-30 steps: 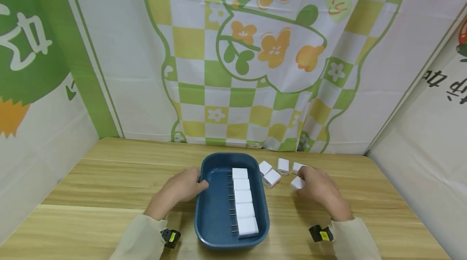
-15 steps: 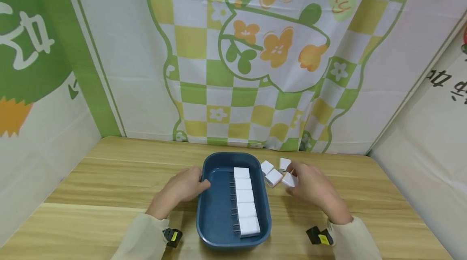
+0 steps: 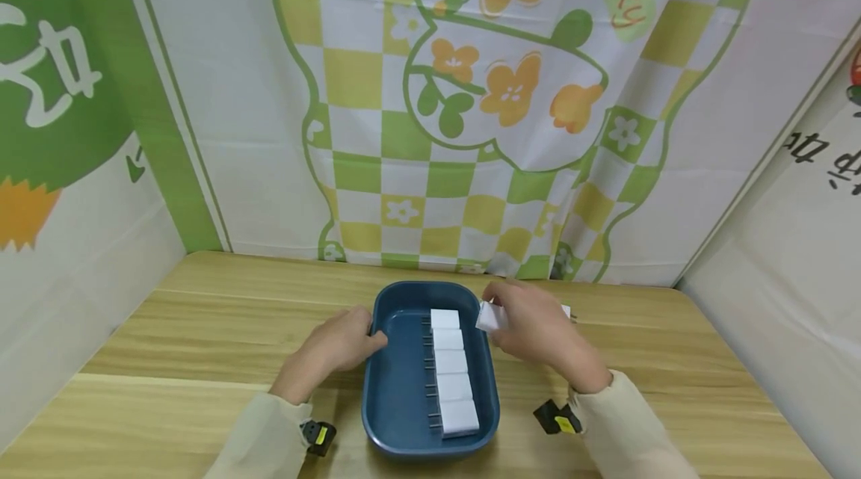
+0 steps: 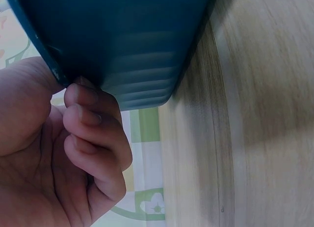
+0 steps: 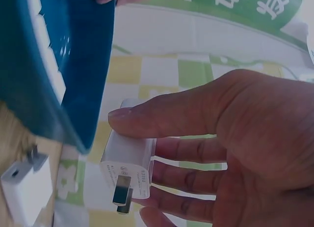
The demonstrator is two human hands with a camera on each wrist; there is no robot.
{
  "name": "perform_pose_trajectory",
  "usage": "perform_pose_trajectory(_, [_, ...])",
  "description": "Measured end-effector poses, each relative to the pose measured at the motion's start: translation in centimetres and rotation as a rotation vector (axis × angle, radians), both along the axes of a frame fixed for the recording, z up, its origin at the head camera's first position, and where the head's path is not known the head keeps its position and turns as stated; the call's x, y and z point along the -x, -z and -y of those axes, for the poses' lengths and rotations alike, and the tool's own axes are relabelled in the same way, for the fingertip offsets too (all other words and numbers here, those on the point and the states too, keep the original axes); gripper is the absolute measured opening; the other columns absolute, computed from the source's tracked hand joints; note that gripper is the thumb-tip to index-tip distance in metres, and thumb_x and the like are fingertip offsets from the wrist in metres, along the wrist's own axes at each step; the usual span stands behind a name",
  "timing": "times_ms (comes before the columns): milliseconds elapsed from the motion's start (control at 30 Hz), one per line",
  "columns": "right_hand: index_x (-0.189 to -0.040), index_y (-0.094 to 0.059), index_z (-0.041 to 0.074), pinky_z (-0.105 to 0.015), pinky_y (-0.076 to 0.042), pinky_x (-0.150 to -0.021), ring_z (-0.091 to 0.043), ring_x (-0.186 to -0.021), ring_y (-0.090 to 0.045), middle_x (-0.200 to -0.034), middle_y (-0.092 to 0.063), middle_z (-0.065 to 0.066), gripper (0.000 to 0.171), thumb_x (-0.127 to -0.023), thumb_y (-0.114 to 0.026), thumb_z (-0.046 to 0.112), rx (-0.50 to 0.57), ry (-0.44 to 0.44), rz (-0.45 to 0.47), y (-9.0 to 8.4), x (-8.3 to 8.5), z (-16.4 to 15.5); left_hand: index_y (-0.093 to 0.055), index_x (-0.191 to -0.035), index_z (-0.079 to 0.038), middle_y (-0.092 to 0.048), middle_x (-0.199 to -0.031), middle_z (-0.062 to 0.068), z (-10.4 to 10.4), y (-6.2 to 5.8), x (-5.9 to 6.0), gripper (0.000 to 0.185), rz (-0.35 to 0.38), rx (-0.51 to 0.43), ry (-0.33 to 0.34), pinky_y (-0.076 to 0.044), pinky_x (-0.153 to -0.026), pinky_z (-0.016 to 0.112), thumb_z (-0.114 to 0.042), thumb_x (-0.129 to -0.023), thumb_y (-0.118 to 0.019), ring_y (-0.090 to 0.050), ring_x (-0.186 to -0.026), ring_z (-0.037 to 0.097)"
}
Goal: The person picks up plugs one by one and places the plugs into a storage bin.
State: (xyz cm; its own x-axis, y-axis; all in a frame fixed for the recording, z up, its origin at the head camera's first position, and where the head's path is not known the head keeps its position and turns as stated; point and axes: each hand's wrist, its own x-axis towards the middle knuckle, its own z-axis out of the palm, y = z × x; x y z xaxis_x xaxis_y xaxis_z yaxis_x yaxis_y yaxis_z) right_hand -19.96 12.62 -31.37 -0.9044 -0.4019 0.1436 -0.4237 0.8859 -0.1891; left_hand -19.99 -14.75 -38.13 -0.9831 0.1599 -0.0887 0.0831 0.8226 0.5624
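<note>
Pinching a white charger plug (image 5: 128, 164) between my thumb and the fingers of my right hand (image 3: 538, 329), I have it lifted off the table, just right of centre in the head view, over the far right rim of the blue tray (image 3: 398, 419). In the right wrist view its body sits in the lower left middle of the frame, long axis running roughly up and down the picture, its dark metal prongs (image 5: 121, 191) pointing towards the bottom edge and its printed face turned to the camera. My thumb lies across the top of it, my other fingers behind it.

My left hand (image 3: 339, 348) sits at the tray's left rim, left of centre in the head view; the left wrist view shows my thumb over the rim and my curled fingers (image 4: 93, 138) against the ribbed outer wall, so I am gripping the tray.

Inside the tray, a row of five white plugs (image 3: 449, 373) lies along its right side, running from far end to near end, their prongs pointing left towards the tray's bare floor. Another loose plug (image 5: 23, 190) lies on the wooden table (image 3: 202, 344) at the lower left of the right wrist view
</note>
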Motion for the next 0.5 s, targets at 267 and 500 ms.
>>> perform_pose_trajectory(267, [-0.118, -0.067, 0.011, -0.041, -0.053, -0.078, -0.022, -0.097, -0.064, -0.113, -0.068, -0.002, 0.040, -0.081, -0.084, 0.014, -0.016, -0.086, 0.020, -0.3, 0.6, 2.3, -0.048, -0.058, -0.013, -0.039, -0.053, -0.003, 0.0, -0.1, -0.1, 0.039, -0.005, 0.009, 0.010, -0.029, -0.047, 0.026, -0.020, -0.094, -0.063, -0.038, -0.047, 0.013])
perform_pose_trajectory(500, [-0.124, -0.066, 0.013, -0.043, -0.052, -0.086, -0.024, -0.108, -0.064, -0.121, -0.066, -0.003, 0.043, -0.085, -0.081, 0.014, -0.016, -0.137, 0.059, -0.6, 1.2, 3.8, -0.048, -0.058, -0.014, -0.039, -0.053, -0.003, 0.1, -0.1, 0.0, 0.040, 0.001, 0.007, 0.009, -0.028, -0.047, 0.026, -0.020, -0.094, -0.062, -0.037, -0.046, 0.013])
